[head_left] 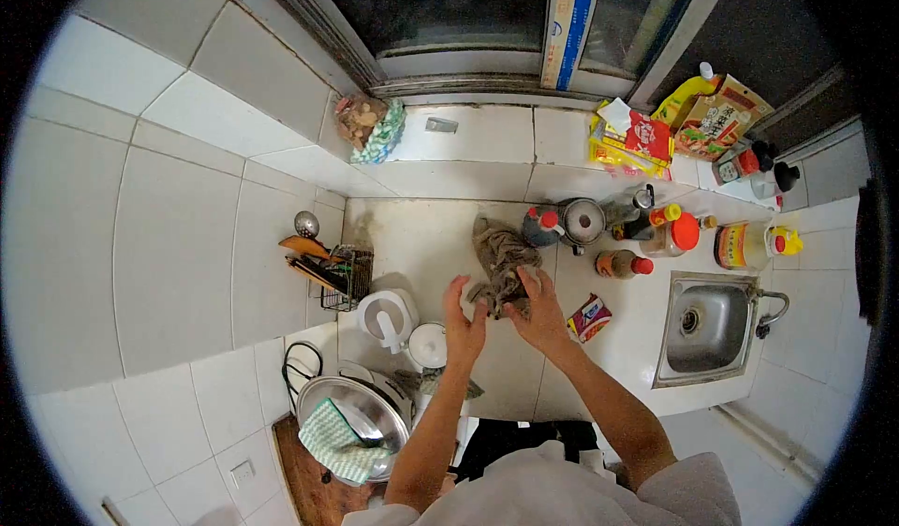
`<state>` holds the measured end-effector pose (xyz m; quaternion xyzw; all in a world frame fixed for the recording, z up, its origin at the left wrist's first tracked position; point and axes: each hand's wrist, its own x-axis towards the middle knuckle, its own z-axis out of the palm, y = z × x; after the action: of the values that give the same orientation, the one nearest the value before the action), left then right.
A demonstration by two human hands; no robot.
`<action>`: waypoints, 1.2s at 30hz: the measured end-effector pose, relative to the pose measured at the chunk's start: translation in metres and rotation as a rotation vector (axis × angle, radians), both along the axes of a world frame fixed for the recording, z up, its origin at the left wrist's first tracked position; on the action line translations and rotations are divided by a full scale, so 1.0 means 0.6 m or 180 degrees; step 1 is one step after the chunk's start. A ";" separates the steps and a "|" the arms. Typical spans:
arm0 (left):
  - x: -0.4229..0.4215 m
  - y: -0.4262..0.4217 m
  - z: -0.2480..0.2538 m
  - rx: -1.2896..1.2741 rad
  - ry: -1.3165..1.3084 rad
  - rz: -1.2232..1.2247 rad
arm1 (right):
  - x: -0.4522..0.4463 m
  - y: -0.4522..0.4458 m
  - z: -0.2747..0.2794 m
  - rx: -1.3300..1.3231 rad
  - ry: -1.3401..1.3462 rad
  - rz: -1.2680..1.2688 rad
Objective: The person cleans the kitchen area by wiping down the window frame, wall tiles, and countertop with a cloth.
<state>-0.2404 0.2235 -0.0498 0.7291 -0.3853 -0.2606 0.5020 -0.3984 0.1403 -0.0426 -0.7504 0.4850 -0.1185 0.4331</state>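
1. Grey-brown cloth lies crumpled on the white tabletop, beside a red-capped bottle.
2. Left hand and right hand stand apart, open, fingers spread, at the cloth's near end.
3. Right of them lies a purple packet.

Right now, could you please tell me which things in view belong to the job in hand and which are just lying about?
In the job, it seems:
brown cloth, at the left hand and right hand
counter beneath it

Lying about:
packet
rack of utensils
striped cloth over the metal bowl
squat red-lidded jar
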 end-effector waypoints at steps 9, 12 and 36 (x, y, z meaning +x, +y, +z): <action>0.138 -0.284 0.174 -0.0003 -0.1854 0.0064 | 0.077 -0.039 -0.108 0.0054 0.1214 0.0425; 0.156 -0.364 0.185 -0.0013 -0.2777 -0.0168 | 0.081 -0.042 -0.154 0.0501 0.1505 0.0764; -0.047 0.117 0.055 0.0913 -0.0955 0.0468 | 0.218 -0.094 -0.259 -0.1520 0.1107 0.0907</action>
<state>-0.2684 0.2934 -0.0169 0.8499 -0.3605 -0.1641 0.3477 -0.2673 0.0840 -0.1981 -0.9001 0.4004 -0.0372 0.1678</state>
